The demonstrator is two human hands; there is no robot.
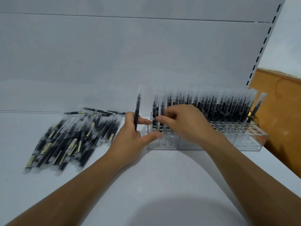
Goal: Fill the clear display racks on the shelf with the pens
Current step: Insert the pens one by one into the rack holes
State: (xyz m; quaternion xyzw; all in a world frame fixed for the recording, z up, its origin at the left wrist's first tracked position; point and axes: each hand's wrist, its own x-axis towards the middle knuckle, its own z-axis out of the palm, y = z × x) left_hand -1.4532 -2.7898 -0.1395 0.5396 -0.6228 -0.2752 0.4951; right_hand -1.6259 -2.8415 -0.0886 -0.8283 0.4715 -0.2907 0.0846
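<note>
Black pens with clear caps lie in a loose pile point(71, 139) on the left of the shelf point(146, 185), dozens of them not yet racked. Just right of it, the left hand point(130, 141) grips one pen point(137, 111) upright. Its fingers curl round the lower barrel and its thumb stretches right toward the racks' near left corner. The racks point(247, 142) stand in a row on the right. Their far rows are packed with upright pens, while the near rows of holes look empty, so I judge the job roughly half done. Over the left end, the right hand point(184, 123) pinches a second pen point(154, 115) between thumb and curled fingertips. Its lower end sits at a hole, though I cannot tell whether it is fully seated. At the far right end stands a leaning pen point(257, 106).
</note>
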